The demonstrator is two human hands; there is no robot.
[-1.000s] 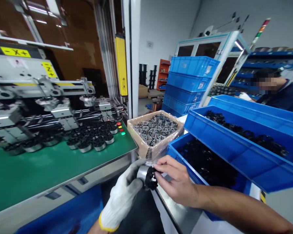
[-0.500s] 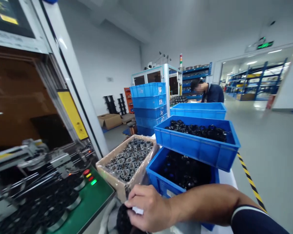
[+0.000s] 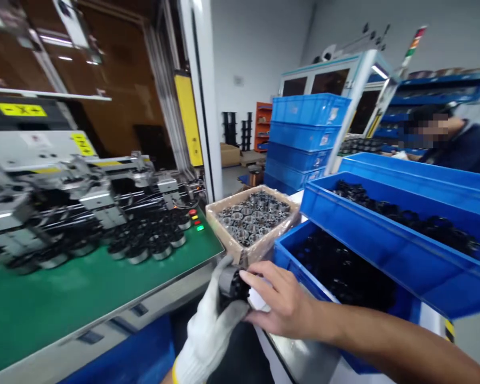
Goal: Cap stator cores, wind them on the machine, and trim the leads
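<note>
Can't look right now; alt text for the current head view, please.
A gloved left hand holds a cylindrical part while the bare right hand touches its black end. At left, similar parts sit on a green worktop; ahead stands a cardboard box of metal parts. At right are blue bins, two holding black pieces, a person beyond.

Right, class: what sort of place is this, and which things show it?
Probably a factory assembly area. It shows in the machine at the green worktop, the cardboard box filled with similar metal parts, and the stacked blue crates.
</note>
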